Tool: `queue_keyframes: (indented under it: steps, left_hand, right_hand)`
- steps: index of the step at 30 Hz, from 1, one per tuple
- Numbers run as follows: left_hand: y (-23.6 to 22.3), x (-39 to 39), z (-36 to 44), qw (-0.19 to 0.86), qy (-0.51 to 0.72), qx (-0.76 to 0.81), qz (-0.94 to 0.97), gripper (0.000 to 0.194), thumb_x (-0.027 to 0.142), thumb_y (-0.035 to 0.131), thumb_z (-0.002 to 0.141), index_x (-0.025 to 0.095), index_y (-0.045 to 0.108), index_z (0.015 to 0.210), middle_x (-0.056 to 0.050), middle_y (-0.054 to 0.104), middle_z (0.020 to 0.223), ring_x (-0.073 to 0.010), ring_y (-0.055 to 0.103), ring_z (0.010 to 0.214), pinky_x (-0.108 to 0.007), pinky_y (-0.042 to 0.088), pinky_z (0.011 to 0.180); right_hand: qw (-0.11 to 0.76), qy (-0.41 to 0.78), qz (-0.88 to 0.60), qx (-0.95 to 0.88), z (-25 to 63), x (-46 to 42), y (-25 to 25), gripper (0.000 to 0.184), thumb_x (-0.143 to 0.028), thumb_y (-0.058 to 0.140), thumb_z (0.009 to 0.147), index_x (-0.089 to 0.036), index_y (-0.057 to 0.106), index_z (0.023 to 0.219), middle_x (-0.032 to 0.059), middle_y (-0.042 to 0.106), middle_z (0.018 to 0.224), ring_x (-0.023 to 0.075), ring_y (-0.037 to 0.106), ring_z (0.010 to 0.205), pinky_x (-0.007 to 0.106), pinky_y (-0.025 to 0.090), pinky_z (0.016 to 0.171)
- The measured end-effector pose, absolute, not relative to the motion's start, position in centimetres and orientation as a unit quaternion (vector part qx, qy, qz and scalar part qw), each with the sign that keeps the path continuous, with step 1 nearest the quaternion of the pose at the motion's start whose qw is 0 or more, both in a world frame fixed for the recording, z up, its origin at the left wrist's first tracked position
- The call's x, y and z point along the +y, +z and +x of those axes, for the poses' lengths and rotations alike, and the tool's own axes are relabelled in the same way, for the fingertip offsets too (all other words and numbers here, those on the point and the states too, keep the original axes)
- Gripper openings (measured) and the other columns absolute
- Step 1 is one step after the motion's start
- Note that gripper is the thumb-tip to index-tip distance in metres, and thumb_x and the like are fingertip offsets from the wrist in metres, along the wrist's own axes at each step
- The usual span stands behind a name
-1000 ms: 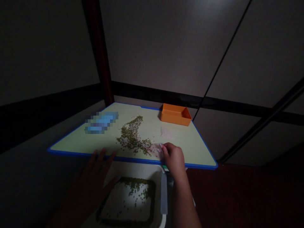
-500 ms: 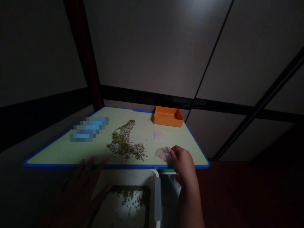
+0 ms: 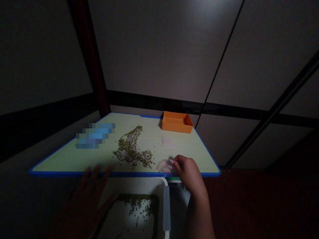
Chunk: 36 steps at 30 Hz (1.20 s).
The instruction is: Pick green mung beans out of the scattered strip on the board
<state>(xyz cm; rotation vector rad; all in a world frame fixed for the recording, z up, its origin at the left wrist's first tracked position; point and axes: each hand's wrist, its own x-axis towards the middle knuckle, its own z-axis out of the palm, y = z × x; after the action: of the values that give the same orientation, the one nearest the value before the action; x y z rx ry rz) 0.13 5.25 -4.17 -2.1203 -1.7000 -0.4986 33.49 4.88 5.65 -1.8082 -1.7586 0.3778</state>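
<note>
The right hand [image 3: 188, 171] has its finger and thumb pinched on a thin, pale piece [image 3: 162, 166], near the front edge of the worktop [image 3: 67, 159] and just right of the little green bits [image 3: 131, 149]. The left hand [image 3: 87, 194] has its fingers spread apart over the white bin [image 3: 139, 183].

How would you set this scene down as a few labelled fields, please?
Surface: pale yellow-green, blue-rimmed rectangular board
Right hand: pinching a pale pinkish piece, material unclear, near the front edge
Left hand: spread open at the front edge; contact unclear
On board: loose heap of small green grains; open orange rectangular box, far right; pale fan-shaped patch in front of it; pixelated blue item, left
Below: white rectangular bin, scattered green grains inside
</note>
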Motion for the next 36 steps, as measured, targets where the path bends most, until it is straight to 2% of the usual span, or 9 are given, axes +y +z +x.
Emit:
queue_keyframes:
  steps: [5,11,15,19,24,31,36]
  left_hand:
    - [-4.3,5.2,0.1,0.199,-0.184,-0.595,-0.757,0.074,0.061,0.031,0.087,0.02,0.044,0.147,-0.019,0.043,0.159,-0.0414,0.034,0.149,-0.06,0.049,0.104]
    - [-4.1,5.0,0.2,0.185,-0.162,-0.608,-0.755,0.074,0.061,0.029,0.087,0.021,0.042,0.149,-0.017,0.039,0.161,-0.0389,0.03,0.152,-0.06,0.048,0.103]
    - [-3.8,5.0,0.5,0.167,-0.161,-0.618,-0.751,0.077,0.062,0.033,0.085,0.02,0.04,0.149,-0.017,0.037,0.163,-0.0378,0.026,0.154,-0.06,0.046,0.107]
    - [-3.4,4.9,0.8,0.142,-0.149,-0.639,-0.741,0.076,0.061,0.036,0.083,0.022,0.044,0.147,-0.014,0.038,0.162,-0.0388,0.029,0.152,-0.061,0.048,0.105]
    - [-3.4,4.8,0.8,0.157,-0.157,-0.628,-0.746,0.076,0.059,0.036,0.084,0.021,0.04,0.15,-0.015,0.037,0.163,-0.0376,0.026,0.154,-0.061,0.046,0.107]
    - [-2.6,4.5,1.1,0.184,-0.145,-0.618,-0.751,0.07,0.058,0.038,0.087,0.022,0.044,0.147,-0.019,0.043,0.158,-0.0404,0.035,0.149,-0.06,0.052,0.1]
    - [-2.5,4.6,1.1,0.2,-0.156,-0.597,-0.761,0.074,0.061,0.038,0.087,0.016,0.046,0.145,-0.026,0.045,0.155,-0.0449,0.037,0.146,-0.062,0.05,0.101]
  right_hand:
    - [0.29,0.154,-0.678,-0.658,33.5,4.6,5.9,0.022,-0.023,0.056,0.098,-0.019,0.071,0.082,0.0038,0.072,0.075,0.0164,0.058,0.066,0.025,0.032,0.062]
    - [0.317,0.151,-0.668,-0.656,34.1,4.6,5.4,0.023,-0.025,0.055,0.097,-0.019,0.068,0.08,0.0035,0.071,0.073,0.0164,0.059,0.066,0.025,0.032,0.061]
    - [0.322,0.15,-0.664,-0.658,34.3,4.7,5.1,0.024,-0.025,0.054,0.096,-0.019,0.067,0.078,0.0021,0.069,0.069,0.0155,0.056,0.062,0.025,0.03,0.06]
    - [0.319,0.17,-0.643,-0.675,34.0,4.5,5.4,0.024,-0.024,0.054,0.096,-0.019,0.068,0.077,0.0017,0.068,0.069,0.0153,0.055,0.062,0.025,0.031,0.06]
    - [0.338,0.165,-0.645,-0.665,34.2,4.2,5.6,0.024,-0.028,0.053,0.097,-0.02,0.067,0.078,0.0027,0.07,0.072,0.0163,0.057,0.066,0.025,0.032,0.062]
    - [0.362,0.186,-0.609,-0.68,33.1,5.4,4.8,0.025,-0.029,0.056,0.097,-0.02,0.066,0.076,0.0014,0.069,0.069,0.0154,0.057,0.064,0.023,0.033,0.062]
    - [0.355,0.152,-0.612,-0.691,31.2,6.4,4.6,0.025,-0.026,0.058,0.097,-0.019,0.069,0.076,0.0016,0.072,0.071,0.0149,0.058,0.065,0.023,0.033,0.065]
